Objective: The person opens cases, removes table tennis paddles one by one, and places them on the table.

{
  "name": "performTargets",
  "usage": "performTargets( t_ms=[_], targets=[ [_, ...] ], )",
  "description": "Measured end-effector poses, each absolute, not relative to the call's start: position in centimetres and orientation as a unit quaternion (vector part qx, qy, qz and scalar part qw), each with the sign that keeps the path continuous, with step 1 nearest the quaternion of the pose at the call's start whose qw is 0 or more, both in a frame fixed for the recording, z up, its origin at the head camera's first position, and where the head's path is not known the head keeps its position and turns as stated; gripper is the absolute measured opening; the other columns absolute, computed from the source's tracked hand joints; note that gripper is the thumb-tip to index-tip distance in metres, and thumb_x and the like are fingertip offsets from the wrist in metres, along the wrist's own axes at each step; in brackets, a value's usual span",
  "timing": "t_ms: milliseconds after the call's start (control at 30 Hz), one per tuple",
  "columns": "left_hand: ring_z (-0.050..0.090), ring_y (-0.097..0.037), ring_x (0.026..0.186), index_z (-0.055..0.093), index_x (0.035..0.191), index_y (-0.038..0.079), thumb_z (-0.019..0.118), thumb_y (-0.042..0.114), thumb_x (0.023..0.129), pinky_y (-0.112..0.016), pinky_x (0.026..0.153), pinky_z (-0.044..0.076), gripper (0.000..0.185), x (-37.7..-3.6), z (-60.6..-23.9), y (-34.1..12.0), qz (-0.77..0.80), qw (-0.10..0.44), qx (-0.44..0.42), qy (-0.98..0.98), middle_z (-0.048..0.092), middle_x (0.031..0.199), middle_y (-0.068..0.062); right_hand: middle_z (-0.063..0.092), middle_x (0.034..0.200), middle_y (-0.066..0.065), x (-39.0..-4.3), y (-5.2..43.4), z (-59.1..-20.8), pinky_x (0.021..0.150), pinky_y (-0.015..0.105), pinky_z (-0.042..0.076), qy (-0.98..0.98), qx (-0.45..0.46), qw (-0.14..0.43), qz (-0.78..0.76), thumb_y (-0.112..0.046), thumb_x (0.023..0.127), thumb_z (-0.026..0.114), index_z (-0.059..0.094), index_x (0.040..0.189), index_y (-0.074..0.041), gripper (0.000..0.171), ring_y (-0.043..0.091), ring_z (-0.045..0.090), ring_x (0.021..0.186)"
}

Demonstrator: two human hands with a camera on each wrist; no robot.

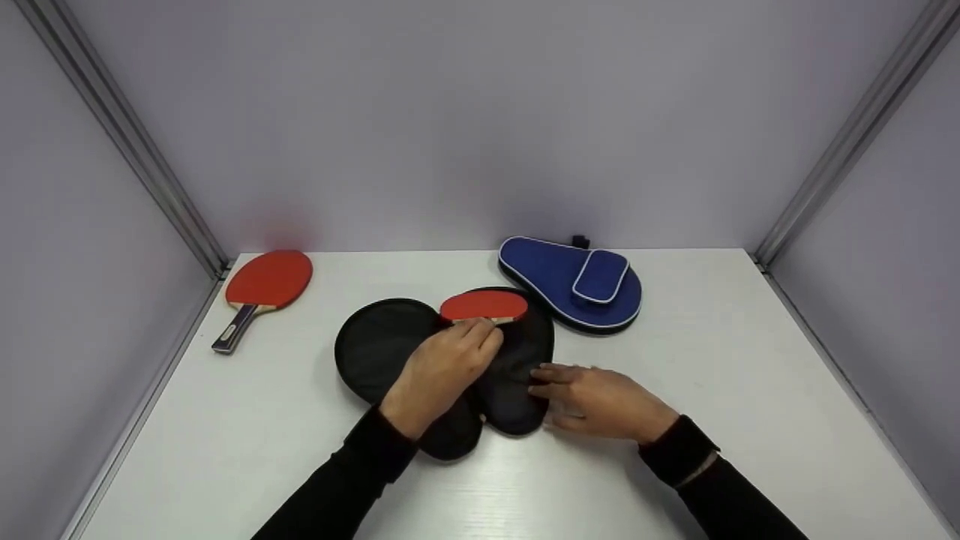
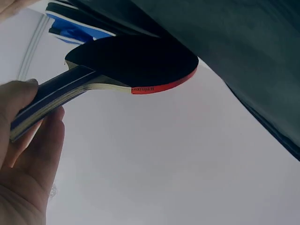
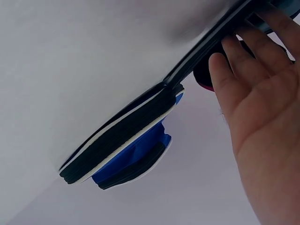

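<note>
Red rubber paddle (image 1: 484,305) sits half in the soft black case (image 1: 375,349), mid tabletop. Left hand (image 1: 442,367) grips its stiff, light wooden handle; right hand (image 1: 600,401), fingers straight, presses the limp case flat.

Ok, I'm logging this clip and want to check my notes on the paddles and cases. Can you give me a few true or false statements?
1. The left hand grips a paddle by its handle. True.
2. The black case lies zipped shut. False: it lies open.
3. The right hand holds the blue case. False: its straight fingers touch the black case; the blue case lies apart.
4. A second paddle lies untouched at the table's left edge. True.
</note>
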State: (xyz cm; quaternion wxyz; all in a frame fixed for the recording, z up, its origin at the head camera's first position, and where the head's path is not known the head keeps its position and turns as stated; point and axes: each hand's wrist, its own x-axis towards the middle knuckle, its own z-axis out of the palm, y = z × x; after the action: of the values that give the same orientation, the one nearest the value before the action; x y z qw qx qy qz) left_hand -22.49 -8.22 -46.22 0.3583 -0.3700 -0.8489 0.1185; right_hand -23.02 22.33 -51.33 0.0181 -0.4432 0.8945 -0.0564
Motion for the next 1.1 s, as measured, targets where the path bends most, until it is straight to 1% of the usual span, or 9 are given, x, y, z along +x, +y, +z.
performTargets(
  t_ms=[200,333,433,533,633,800,1000,1100],
  targets=[
    [0.086,-0.020,0.114,0.080,0.134,0.008,0.086,-0.002,0.103,-0.028,0.096,0.072,0.033,-22.9,-45.3,-9.2,0.090,0.376,-0.346,-0.855,0.086,0.130,-0.007,0.071,0.169,0.011,-23.2,22.5,-51.5,0.122,0.054,0.065,0.897,-0.437,0.019,-0.058,-0.040,0.114,0.078,0.077,0.156,-0.013,0.050,0.031,0.070,0.156],
    [0.086,-0.020,0.109,0.079,0.133,0.006,0.085,-0.005,0.103,-0.029,0.092,0.073,0.032,-23.1,-44.7,-10.0,0.068,0.387,-0.333,-0.857,0.084,0.126,-0.008,0.070,0.170,0.009,-23.2,22.6,-51.5,0.122,0.051,0.065,0.900,-0.431,0.024,-0.058,-0.040,0.114,0.078,0.077,0.157,-0.015,0.050,0.029,0.070,0.157],
    [0.086,-0.022,0.108,0.079,0.133,0.004,0.084,-0.007,0.103,-0.031,0.092,0.074,0.033,-23.1,-44.4,-10.6,0.044,0.384,-0.333,-0.860,0.084,0.125,-0.009,0.068,0.172,0.008,-23.1,22.6,-51.6,0.122,0.050,0.065,0.905,-0.420,0.039,-0.062,-0.040,0.114,0.078,0.076,0.158,-0.016,0.050,0.029,0.069,0.157],
    [0.087,-0.022,0.110,0.079,0.136,0.004,0.082,-0.009,0.103,-0.032,0.094,0.074,0.036,-23.1,-44.2,-11.2,0.025,0.376,-0.334,-0.864,0.084,0.126,-0.009,0.067,0.173,0.008,-23.1,22.6,-51.6,0.123,0.052,0.064,0.907,-0.412,0.051,-0.069,-0.039,0.114,0.078,0.075,0.159,-0.015,0.050,0.030,0.070,0.156],
    [0.087,-0.022,0.113,0.078,0.137,0.004,0.081,-0.006,0.106,-0.032,0.096,0.074,0.032,-23.1,-44.0,-11.9,0.004,0.373,-0.333,-0.866,0.083,0.129,-0.009,0.066,0.174,0.008,-23.0,22.5,-51.5,0.124,0.053,0.064,0.909,-0.406,0.059,-0.075,-0.038,0.114,0.078,0.075,0.159,-0.016,0.050,0.032,0.070,0.156],
    [0.087,-0.024,0.115,0.077,0.134,0.005,0.078,0.007,0.112,-0.036,0.097,0.074,0.022,-23.3,-43.5,-13.2,-0.049,0.370,-0.319,-0.871,0.083,0.128,-0.008,0.066,0.174,0.009,-23.0,22.5,-51.5,0.123,0.053,0.064,0.908,-0.407,0.056,-0.076,-0.037,0.114,0.078,0.075,0.159,-0.016,0.049,0.033,0.071,0.155],
    [0.087,-0.030,0.114,0.079,0.130,0.005,0.078,0.006,0.111,-0.043,0.096,0.075,0.019,-23.7,-43.2,-15.2,-0.084,0.379,-0.286,-0.876,0.087,0.126,-0.012,0.068,0.171,0.010,-23.0,22.6,-51.3,0.121,0.053,0.066,0.905,-0.415,0.044,-0.077,-0.034,0.113,0.079,0.076,0.157,-0.015,0.048,0.033,0.073,0.153],
    [0.088,-0.033,0.113,0.080,0.129,0.004,0.078,0.008,0.112,-0.046,0.097,0.075,0.018,-24.0,-43.1,-16.4,-0.105,0.374,-0.269,-0.882,0.088,0.125,-0.015,0.069,0.171,0.010,-22.9,22.6,-51.2,0.121,0.052,0.065,0.905,-0.416,0.044,-0.078,-0.034,0.113,0.079,0.077,0.156,-0.014,0.048,0.032,0.072,0.153]
  ],
)
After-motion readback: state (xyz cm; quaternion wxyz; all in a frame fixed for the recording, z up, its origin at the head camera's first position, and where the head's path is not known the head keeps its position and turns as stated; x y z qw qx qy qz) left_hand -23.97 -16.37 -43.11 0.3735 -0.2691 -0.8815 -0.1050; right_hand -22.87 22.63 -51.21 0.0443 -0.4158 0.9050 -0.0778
